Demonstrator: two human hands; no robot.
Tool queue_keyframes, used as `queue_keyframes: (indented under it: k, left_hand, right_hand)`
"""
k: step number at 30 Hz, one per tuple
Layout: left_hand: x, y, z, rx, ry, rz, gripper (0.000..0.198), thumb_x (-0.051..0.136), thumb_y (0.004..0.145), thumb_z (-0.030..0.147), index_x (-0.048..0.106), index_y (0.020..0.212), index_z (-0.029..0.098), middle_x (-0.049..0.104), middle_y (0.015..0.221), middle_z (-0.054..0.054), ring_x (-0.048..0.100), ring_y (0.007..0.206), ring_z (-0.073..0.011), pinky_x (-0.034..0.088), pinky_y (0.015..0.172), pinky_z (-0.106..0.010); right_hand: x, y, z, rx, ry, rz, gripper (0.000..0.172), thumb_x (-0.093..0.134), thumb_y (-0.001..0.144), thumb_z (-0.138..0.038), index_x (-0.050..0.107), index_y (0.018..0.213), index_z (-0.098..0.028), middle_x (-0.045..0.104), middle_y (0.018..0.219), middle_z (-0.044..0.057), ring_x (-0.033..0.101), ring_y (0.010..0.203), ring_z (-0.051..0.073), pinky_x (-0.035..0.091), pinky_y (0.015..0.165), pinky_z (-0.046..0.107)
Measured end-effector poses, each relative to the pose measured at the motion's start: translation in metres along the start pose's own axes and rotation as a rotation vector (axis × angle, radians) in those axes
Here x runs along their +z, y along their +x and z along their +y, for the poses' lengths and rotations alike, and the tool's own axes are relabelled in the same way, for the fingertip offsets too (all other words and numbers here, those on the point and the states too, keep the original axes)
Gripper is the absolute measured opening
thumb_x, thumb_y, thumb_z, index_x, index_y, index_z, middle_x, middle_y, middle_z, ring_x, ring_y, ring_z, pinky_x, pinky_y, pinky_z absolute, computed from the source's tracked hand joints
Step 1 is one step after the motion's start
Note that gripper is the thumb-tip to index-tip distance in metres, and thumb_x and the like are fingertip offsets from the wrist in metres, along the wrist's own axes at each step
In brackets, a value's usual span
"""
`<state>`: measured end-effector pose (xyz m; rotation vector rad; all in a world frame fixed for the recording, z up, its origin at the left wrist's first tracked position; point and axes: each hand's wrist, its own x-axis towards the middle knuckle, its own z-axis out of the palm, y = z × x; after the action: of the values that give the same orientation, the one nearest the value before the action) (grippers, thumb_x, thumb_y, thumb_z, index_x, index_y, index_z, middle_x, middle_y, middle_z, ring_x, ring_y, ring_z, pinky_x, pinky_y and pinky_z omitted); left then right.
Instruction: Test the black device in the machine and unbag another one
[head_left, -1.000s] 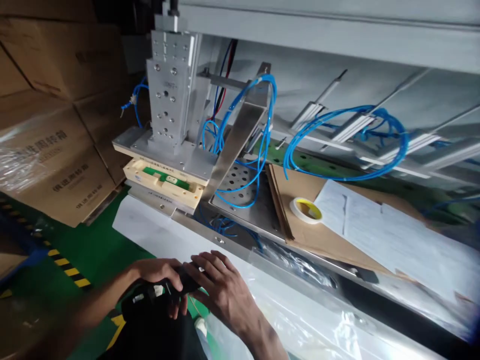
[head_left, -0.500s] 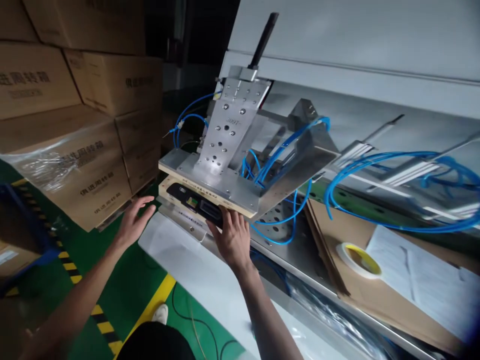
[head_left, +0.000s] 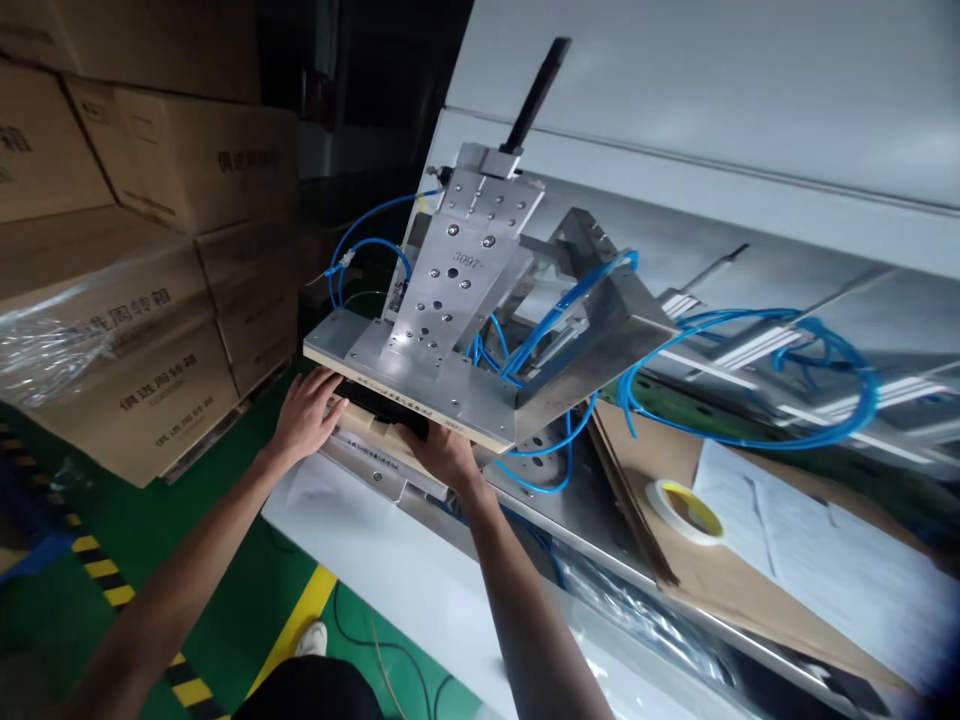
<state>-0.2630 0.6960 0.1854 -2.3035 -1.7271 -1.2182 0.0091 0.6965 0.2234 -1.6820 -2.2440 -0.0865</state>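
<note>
The black plastic part [head_left: 379, 402] lies in the wooden jig [head_left: 373, 435] under the tilted aluminium plate [head_left: 427, 385], long axis running between the hands: right hand [head_left: 442, 452] nearer, half-curled on its edge, grip unconfirmed; left hand [head_left: 306, 415] open, just beside its far end.
</note>
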Motion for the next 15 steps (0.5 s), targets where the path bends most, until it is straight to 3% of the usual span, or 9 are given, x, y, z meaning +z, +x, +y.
queue_keyframes:
  k: [5,8,12,15]
  left_hand:
    - [-0.003,-0.007,-0.004,0.040,0.052,0.003,0.042,0.045,0.109,0.039,0.066,0.139,0.020,0.065,0.150,-0.015,0.055,0.146,-0.0342,0.037,0.127,-0.058]
    - [-0.005,-0.011,-0.004,0.070,0.071,0.006,0.042,0.045,0.109,0.040,0.066,0.139,0.019,0.065,0.150,-0.015,0.055,0.146,-0.0336,0.036,0.127,-0.057]
    - [-0.007,-0.013,-0.004,0.096,0.080,0.012,0.042,0.045,0.109,0.040,0.065,0.138,0.018,0.066,0.148,-0.017,0.055,0.145,-0.0335,0.036,0.126,-0.056]
    - [-0.013,-0.010,-0.007,0.115,0.064,0.016,0.042,0.044,0.109,0.041,0.065,0.136,0.016,0.066,0.146,-0.019,0.054,0.146,-0.0356,0.038,0.125,-0.058]
  right_hand:
    - [-0.005,-0.018,-0.004,-0.012,0.003,0.008,0.046,0.065,0.099,-0.052,0.070,0.131,-0.019,0.078,0.118,0.014,0.070,0.114,0.032,0.054,0.100,0.043]
    - [-0.002,-0.046,-0.014,0.036,-0.063,0.140,0.051,0.055,0.105,-0.053,0.066,0.138,-0.016,0.073,0.129,0.019,0.064,0.121,0.036,0.050,0.103,0.048]
    - [0.014,-0.072,-0.027,-0.003,-0.192,0.385,0.051,0.050,0.108,-0.047,0.061,0.145,-0.012,0.070,0.133,0.019,0.060,0.124,0.032,0.044,0.110,0.047]
    - [0.019,-0.076,-0.036,0.020,-0.126,0.383,0.051,0.051,0.108,-0.043,0.058,0.147,-0.011,0.069,0.137,0.019,0.056,0.132,0.031,0.038,0.118,0.047]
